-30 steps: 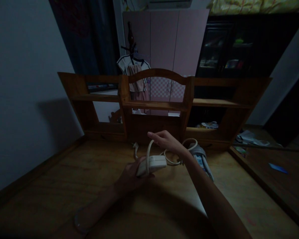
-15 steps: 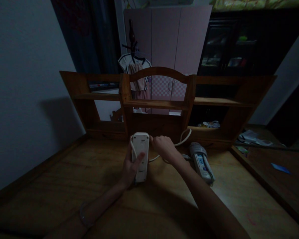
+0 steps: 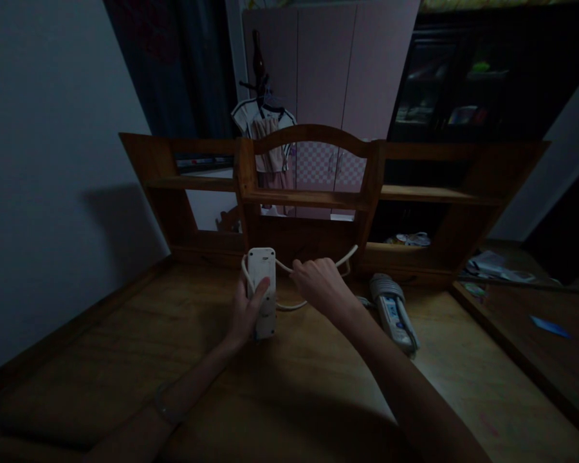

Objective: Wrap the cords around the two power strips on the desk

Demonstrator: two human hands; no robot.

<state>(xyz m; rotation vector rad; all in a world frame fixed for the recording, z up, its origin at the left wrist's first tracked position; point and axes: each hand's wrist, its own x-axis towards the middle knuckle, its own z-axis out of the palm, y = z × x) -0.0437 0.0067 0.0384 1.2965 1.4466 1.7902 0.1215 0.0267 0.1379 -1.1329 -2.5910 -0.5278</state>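
Observation:
My left hand [image 3: 245,310] is closed around a white power strip [image 3: 262,270], held upright over the wooden desk with its screwed underside facing me. The thumb presses on that face. A white cord [image 3: 292,307] runs along the strip's left edge and loops out to the right behind it. My right hand [image 3: 320,281], closed in a fist, grips the cord a short way right of the strip; a stretch of cord spans from the strip's top to the fist. Part of the cord sticks up beyond the fist.
To the right on the desk [image 3: 212,399] lies a second power strip [image 3: 394,321] with a grey cord wound round its far end. A wooden shelf unit [image 3: 313,200] stands along the desk's back. A wall [image 3: 53,161] borders the left side, and a blue packet [image 3: 550,326] lies at far right.
The strip and my left hand have shifted a little left. My right hand has drawn slightly away from the strip, and a length of cord now shows between them.

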